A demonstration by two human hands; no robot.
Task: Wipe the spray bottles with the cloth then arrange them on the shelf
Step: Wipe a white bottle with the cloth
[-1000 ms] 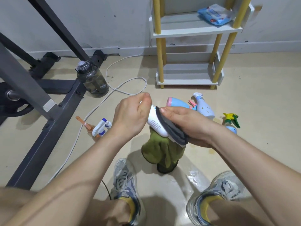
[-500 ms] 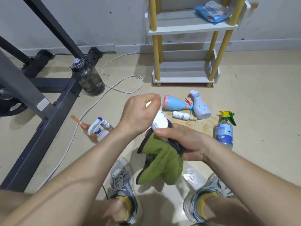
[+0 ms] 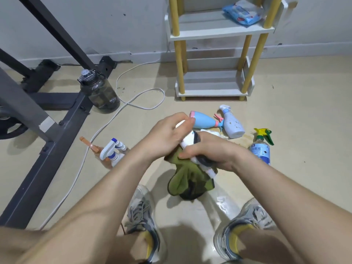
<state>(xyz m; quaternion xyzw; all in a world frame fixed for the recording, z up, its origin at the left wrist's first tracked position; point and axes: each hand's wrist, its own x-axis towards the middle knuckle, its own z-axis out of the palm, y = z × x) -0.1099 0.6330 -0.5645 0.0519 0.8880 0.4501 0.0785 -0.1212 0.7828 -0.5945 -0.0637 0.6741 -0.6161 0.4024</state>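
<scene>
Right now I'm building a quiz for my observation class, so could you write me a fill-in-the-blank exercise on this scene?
1. The left hand grips the white bottle while the right hand wraps a ____ cloth round it.
2. The blue bottle with pink ends lies on its ____ on the floor.
3. The bottle with the green-and-yellow trigger stands ____.
Missing words: green; side; upright.

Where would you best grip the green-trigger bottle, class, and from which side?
The green-trigger bottle stands upright with its lever jutting right, so probably grip the neck just under the trigger, coming from above and the left.
</scene>
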